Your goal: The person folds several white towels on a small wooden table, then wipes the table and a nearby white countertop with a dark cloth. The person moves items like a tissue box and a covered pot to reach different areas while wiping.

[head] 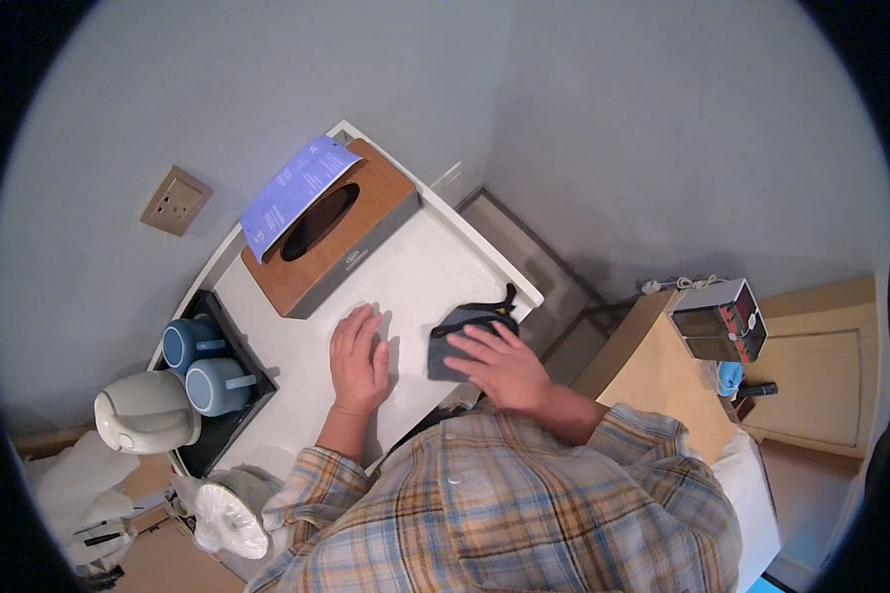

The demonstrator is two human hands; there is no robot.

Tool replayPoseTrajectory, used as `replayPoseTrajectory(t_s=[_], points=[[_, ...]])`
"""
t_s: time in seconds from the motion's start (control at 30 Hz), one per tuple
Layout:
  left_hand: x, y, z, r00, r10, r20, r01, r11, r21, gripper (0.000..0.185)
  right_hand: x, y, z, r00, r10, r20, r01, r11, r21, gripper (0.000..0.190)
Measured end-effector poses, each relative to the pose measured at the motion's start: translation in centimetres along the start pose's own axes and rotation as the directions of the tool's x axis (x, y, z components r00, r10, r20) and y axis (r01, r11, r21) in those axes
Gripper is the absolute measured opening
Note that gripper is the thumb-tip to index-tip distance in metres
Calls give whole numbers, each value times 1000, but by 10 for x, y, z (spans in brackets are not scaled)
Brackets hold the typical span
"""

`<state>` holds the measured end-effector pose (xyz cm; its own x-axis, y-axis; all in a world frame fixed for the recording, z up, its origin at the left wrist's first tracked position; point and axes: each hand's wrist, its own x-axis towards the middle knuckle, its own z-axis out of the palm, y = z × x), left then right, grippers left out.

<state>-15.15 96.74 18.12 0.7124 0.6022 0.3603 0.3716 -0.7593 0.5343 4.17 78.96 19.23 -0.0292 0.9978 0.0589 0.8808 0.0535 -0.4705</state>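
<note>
On the white desktop (415,259) before me, my left hand (360,363) lies palm down and holds nothing, its thumb apart from the fingers. A dark grey pouch (445,356) with a black zipper edge and a black strap lies near the desk's right corner. My right hand (500,367) rests over the pouch with its fingers spread; the part beneath the palm is hidden. Beyond my left hand stands a tissue box (371,181) with a brown wood-look top, grey side and dark oval opening. A purple printed packet (297,196) leans across its top.
At left, a black tray (219,437) carries a dark blue mug (182,345), a light blue mug (211,385) and a pale electric kettle (152,411). A plastic-wrapped item (230,515) sits at the near left. A wall socket (176,200) is behind; a small black-fronted box (719,322) stands right.
</note>
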Motion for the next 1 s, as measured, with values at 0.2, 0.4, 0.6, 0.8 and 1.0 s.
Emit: replayPoseTrajectory(t_s=[0.2, 0.4, 0.6, 0.8, 1.0], points=[[-2, 0, -1, 999, -22, 34, 22, 1000, 1, 38, 12, 14, -3, 964, 212, -158, -217, 976, -15, 43], [-3, 2, -4, 1000, -18, 12, 18, 1000, 5, 38, 71, 17, 12, 958, 151, -244, -175, 981, -80, 42], [-8, 2, -6, 998, -31, -62, 29, 999, -31, 37, 85, 13, 15, 966, -57, -252, 31, 994, -109, 42], [-10, 0, -5, 993, -43, -114, 34, 997, -74, 37, 45, 2, 16, 974, -145, -176, 151, 988, 20, 40], [-9, 2, -6, 994, -39, -98, 32, 997, -69, 31, 17, 6, -1, 988, -82, -128, 118, 944, 307, 49]])
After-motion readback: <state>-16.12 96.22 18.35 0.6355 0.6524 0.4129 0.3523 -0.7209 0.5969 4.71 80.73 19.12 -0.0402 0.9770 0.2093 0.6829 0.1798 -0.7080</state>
